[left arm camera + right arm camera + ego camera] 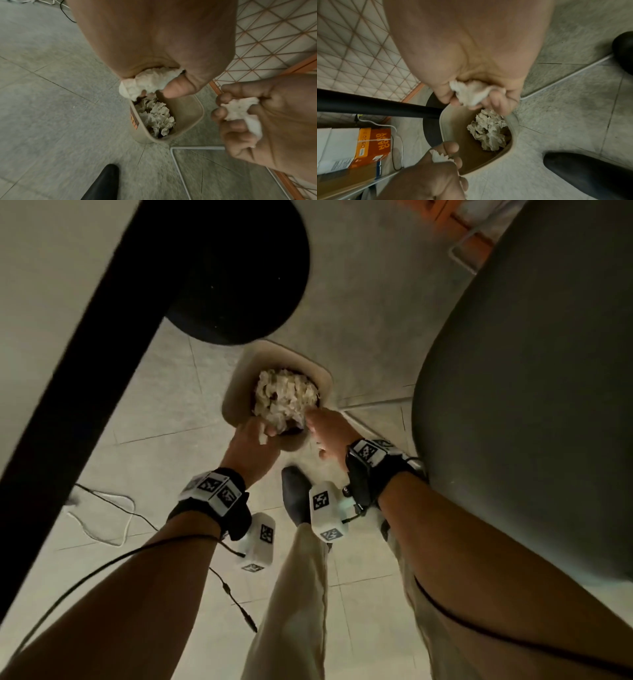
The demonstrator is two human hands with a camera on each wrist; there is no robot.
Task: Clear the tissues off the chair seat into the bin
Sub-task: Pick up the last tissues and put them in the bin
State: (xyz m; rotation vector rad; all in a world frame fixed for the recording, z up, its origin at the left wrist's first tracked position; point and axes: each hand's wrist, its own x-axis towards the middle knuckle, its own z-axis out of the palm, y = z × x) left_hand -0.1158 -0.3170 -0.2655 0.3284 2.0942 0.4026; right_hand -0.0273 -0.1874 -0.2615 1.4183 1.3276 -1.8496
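A beige bin stands on the tiled floor, holding a heap of crumpled white tissues. Both hands hover over its near rim. My left hand grips a crumpled tissue in curled fingers. My right hand grips another crumpled tissue, also seen in the left wrist view. The bin and its tissue heap lie just below the left hand; the right wrist view shows the bin with the heap. The grey chair seat fills the right side; no tissues show on it.
A black table leg and its round black base stand left of the bin. Cables lie on the floor at left. An orange "HARD COPY" box sits under the table. My black shoe is near the bin.
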